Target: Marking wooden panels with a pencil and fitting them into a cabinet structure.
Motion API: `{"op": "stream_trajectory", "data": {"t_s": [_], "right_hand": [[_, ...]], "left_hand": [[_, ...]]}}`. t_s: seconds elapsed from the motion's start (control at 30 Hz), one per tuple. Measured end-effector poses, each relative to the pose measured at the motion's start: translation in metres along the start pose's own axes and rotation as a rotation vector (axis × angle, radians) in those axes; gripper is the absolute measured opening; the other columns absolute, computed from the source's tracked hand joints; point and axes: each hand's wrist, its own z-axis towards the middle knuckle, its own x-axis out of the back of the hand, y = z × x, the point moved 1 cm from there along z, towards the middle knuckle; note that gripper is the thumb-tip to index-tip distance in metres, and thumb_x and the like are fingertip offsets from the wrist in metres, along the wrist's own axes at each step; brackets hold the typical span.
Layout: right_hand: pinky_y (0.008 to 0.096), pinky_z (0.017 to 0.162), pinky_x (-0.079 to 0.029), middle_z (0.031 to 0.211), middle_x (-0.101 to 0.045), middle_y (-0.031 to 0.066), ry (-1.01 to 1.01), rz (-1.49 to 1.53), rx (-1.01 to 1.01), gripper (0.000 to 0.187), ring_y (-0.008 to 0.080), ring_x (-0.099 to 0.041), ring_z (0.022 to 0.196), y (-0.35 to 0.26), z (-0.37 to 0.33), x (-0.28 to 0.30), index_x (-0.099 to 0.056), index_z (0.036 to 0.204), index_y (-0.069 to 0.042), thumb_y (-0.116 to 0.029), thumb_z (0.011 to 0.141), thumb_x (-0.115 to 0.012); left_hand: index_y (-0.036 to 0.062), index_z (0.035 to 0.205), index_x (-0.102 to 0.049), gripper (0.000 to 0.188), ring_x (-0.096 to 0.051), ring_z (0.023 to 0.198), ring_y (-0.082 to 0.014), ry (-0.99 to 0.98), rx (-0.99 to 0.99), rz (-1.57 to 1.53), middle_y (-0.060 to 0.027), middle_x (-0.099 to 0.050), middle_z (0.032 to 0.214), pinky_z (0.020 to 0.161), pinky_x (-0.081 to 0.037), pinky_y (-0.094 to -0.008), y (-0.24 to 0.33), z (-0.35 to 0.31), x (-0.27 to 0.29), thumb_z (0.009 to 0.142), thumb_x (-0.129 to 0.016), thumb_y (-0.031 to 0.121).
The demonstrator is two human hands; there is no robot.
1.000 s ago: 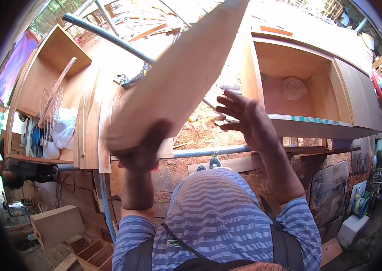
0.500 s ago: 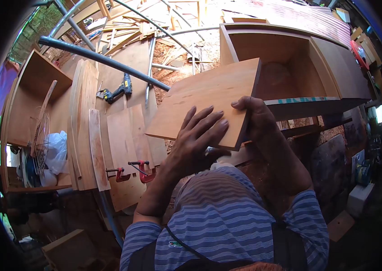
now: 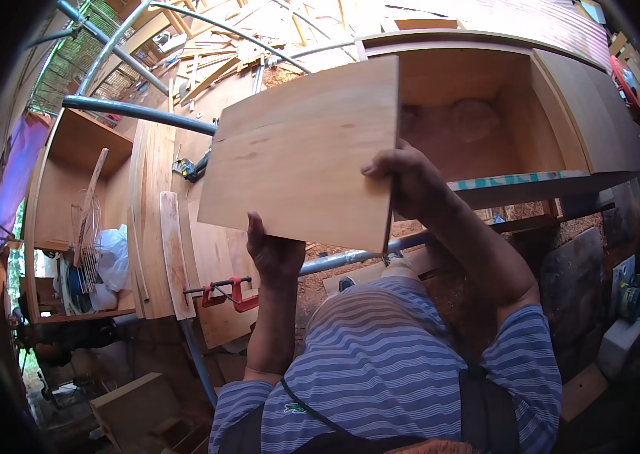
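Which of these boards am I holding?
The broad tan rectangular wooden board, right edge in your right hand, lower edge in your left hand; the narrower wooden planks at left lie untouched.

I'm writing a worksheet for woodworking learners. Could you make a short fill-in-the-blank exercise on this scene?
1. The wooden panel is held by the left hand and the ____ hand.
2. The clamps have frames coloured ____.
3. The white plastic bag sits in the open cabinet on the person's ____ side.

Missing words: right; red; left.
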Motion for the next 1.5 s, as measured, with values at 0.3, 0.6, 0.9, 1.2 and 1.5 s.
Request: {"op": "stream_trajectory", "data": {"t_s": [0.3,0.6,0.9,1.2,1.5], "right_hand": [[0.0297,0.061,-0.054,0.078,-0.068,0.0098,-0.041,-1.004,-0.080,0.044,0.0157,-0.066,0.069,-0.087,0.100,0.080,-0.068,0.090,-0.003,-0.047,0.089,-0.064],[0.0447,0.084,-0.048,0.102,-0.064,0.0193,-0.311,-2.004,0.123,0.048,0.0354,-0.061,0.095,-0.111,-0.037,0.119,-0.055,0.120,0.000,-0.027,0.083,-0.068],[0.0438,0.081,-0.048,0.101,-0.063,0.0207,0.317,-1.781,0.231,0.043,0.0361,-0.060,0.094,-0.099,-0.080,0.195,-0.057,0.120,0.002,-0.021,0.085,-0.066],[0.0431,0.081,-0.050,0.102,-0.065,0.0200,0.292,-1.717,0.244,0.046,0.0352,-0.062,0.094,-0.097,-0.081,0.196,-0.058,0.119,0.002,-0.024,0.083,-0.069],[0.0405,0.080,-0.051,0.099,-0.065,0.0160,0.275,-1.768,0.293,0.050,0.0297,-0.063,0.092,-0.095,-0.077,0.196,-0.058,0.118,0.003,-0.024,0.079,-0.073]], "left_hand": [[-0.0028,0.109,-0.060,0.024,-0.065,0.100,-0.0250,0.129,-0.111,0.037,-0.0138,-0.067,0.105,0.094,-0.053,-0.0398,-0.004,0.054,0.023,0.085,-0.061,0.001],[-0.0017,0.103,-0.063,0.021,-0.066,0.098,-0.0268,0.227,-0.122,0.128,-0.0143,-0.068,0.101,0.091,-0.055,-0.0411,-0.018,0.078,0.061,0.082,-0.064,0.003],[-0.0022,0.106,-0.062,0.025,-0.064,0.103,-0.0278,0.233,-0.076,0.212,-0.0147,-0.067,0.107,0.096,-0.051,-0.0423,-0.002,0.088,0.076,0.082,-0.065,0.004],[0.0004,0.117,-0.059,0.037,-0.060,0.111,-0.0288,0.310,-0.107,0.289,-0.0142,-0.063,0.118,0.099,-0.049,-0.0446,-0.001,0.091,0.075,0.081,-0.065,0.005],[-0.0003,0.116,-0.059,0.033,-0.060,0.111,-0.0275,0.358,-0.147,0.317,-0.0146,-0.063,0.118,0.098,-0.049,-0.0436,-0.007,0.084,0.065,0.084,-0.063,0.005]]}}
